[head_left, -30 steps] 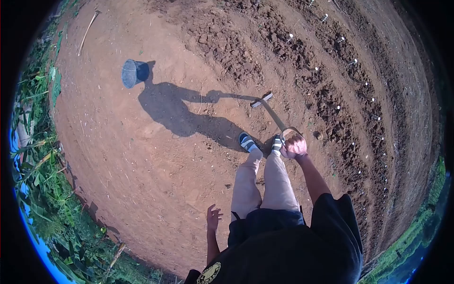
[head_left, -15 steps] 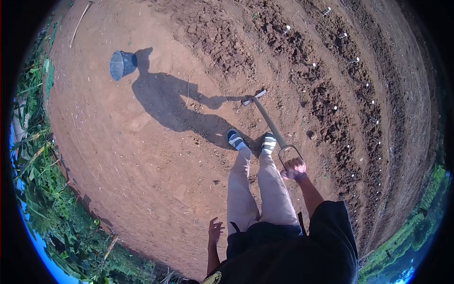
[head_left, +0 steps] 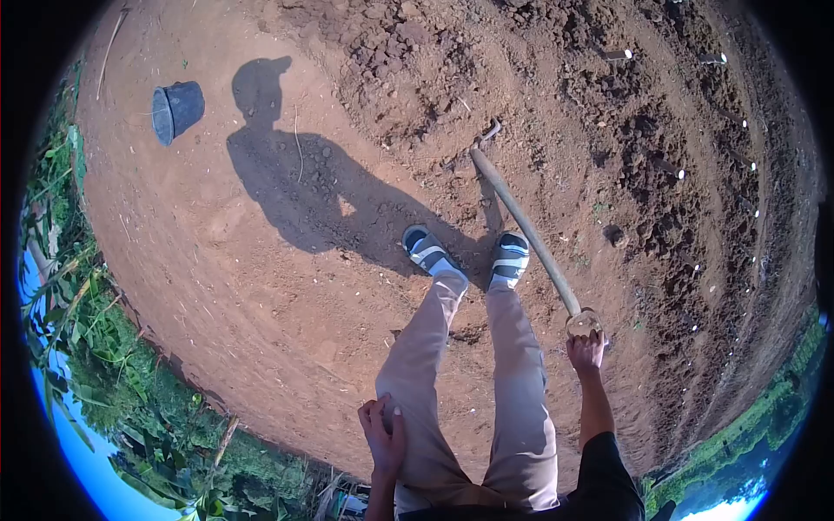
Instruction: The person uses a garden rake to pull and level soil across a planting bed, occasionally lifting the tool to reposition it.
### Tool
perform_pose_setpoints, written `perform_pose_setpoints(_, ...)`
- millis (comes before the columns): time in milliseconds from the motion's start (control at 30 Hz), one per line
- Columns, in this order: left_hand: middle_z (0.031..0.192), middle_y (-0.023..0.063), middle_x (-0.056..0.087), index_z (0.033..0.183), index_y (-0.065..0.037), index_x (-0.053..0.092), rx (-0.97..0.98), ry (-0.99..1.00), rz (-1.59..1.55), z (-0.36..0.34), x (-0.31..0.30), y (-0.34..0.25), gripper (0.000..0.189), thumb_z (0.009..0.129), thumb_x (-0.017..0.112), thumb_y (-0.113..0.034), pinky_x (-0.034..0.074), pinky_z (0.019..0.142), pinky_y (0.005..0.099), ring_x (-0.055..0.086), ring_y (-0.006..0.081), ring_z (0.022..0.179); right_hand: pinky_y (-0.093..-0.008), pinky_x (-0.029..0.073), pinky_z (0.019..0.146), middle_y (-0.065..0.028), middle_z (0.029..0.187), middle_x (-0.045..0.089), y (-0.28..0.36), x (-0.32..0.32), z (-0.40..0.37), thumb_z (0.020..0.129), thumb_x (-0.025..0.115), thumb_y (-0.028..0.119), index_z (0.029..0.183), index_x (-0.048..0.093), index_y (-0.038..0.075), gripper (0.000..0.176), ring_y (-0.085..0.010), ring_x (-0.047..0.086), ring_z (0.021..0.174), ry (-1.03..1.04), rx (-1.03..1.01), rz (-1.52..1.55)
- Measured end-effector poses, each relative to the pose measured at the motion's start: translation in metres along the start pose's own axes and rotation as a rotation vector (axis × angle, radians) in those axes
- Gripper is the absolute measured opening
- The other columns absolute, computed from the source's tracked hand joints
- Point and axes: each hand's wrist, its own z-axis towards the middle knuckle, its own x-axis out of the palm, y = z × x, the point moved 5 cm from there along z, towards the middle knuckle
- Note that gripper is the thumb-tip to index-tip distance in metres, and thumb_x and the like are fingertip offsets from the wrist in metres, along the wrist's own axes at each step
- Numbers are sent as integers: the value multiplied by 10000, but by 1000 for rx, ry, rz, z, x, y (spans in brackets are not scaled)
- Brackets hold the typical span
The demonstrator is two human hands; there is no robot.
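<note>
My right hand [head_left: 586, 349] grips the handle loop of a long wooden-shafted tool [head_left: 530, 226], right of my legs. The far end of the tool, with a curved metal piece [head_left: 491, 132], rests on the brown soil beyond my feet. My left hand [head_left: 383, 432] is beside my left thigh, its fingers apart and bent, holding nothing. My feet, in striped sandals over socks [head_left: 428, 251], stand apart on the ground.
A dark bucket [head_left: 182, 108] lies tipped on its side at the upper left. My shadow falls across the soil. Loosened rows on the right hold several upright white-tipped stakes [head_left: 673, 169]. A small hole [head_left: 615, 235] lies right of the shaft. Green plants [head_left: 104, 373] border the left.
My right hand and the tool's handle have moved right and nearer me, and the shaft leans more. My left hand has come up against my thigh. My feet stand wider apart.
</note>
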Motion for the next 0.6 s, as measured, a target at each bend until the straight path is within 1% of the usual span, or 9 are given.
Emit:
perform_pose_setpoints(67, 1018, 141, 467, 1117, -1, 470, 13, -35, 134, 8, 7, 1, 305, 829, 519, -90, 398, 721, 314, 477, 216, 852, -433, 371, 842, -116, 694, 628, -8, 41, 13, 780, 505, 328, 645, 644, 69, 323, -268, 576, 712, 124, 83, -29)
perform_pose_setpoints(133, 994, 143, 423, 1095, -6, 472, -13, -35, 51, 11, 4, -1, 277, 825, 504, -64, 387, 716, 337, 436, 233, 848, -424, 328, 918, -118, 757, 647, -13, 77, 24, 844, 449, 359, 734, 681, 75, 383, -271, 589, 790, 253, 104, -142)
perform_pose_setpoints(233, 1010, 151, 433, 1085, -4, 472, 33, -29, 97, 5, 4, -1, 263, 829, 499, -60, 389, 734, 343, 443, 254, 887, -411, 336, 907, -119, 775, 651, -17, 104, 26, 847, 439, 397, 750, 685, 86, 408, -264, 597, 844, 473, 183, -82)
perform_pose_setpoints(300, 1008, 150, 439, 1092, -4, 467, 73, -17, 94, -2, 0, 0, 269, 831, 499, -64, 393, 740, 345, 452, 256, 888, -396, 374, 870, -116, 786, 654, -8, 59, 25, 844, 434, 425, 758, 685, 98, 421, -253, 607, 843, 179, 162, -70)
perform_pose_setpoints(367, 1007, 149, 444, 1098, -4, 461, 119, -13, 76, -13, -8, -4, 275, 834, 499, -69, 397, 745, 346, 461, 258, 889, -403, 417, 810, -117, 793, 654, 1, 34, 18, 844, 427, 442, 793, 683, 95, 434, -252, 618, 834, 653, 157, -33)
perform_pose_setpoints(433, 990, 125, 456, 1134, -7, 433, 129, 51, -27, -29, -20, -7, 295, 859, 495, -95, 413, 709, 285, 476, 181, 863, -416, 447, 759, -106, 827, 655, 13, -7, 13, 850, 401, 455, 847, 676, 97, 451, -251, 625, 831, 644, 83, -15)
perform_pose_setpoints(467, 998, 143, 463, 1174, -17, 411, 35, 71, -121, -42, -25, 10, 347, 846, 496, -90, 424, 725, 352, 480, 230, 867, -416, 442, 779, -102, 889, 648, 19, -33, 10, 857, 387, 437, 901, 663, 109, 431, -242, 618, 870, 673, 75, -38)
perform_pose_setpoints(533, 967, 138, 482, 1197, -20, 388, 9, 89, -204, -69, -42, 31, 376, 847, 502, -99, 435, 696, 353, 499, 227, 826, -400, 442, 808, -91, 979, 637, 37, -101, 7, 862, 373, 409, 972, 648, 120, 414, -236, 604, 932, 724, 60, -75)
perform_pose_setpoints(600, 936, 133, 501, 1219, -23, 365, -12, 103, -284, -86, -63, 42, 406, 848, 508, -108, 447, 666, 354, 518, 224, 786, -404, 453, 793, -89, 967, 641, 49, -152, 11, 860, 366, 408, 951, 652, 107, 425, -240, 611, 916, 636, 13, -118)
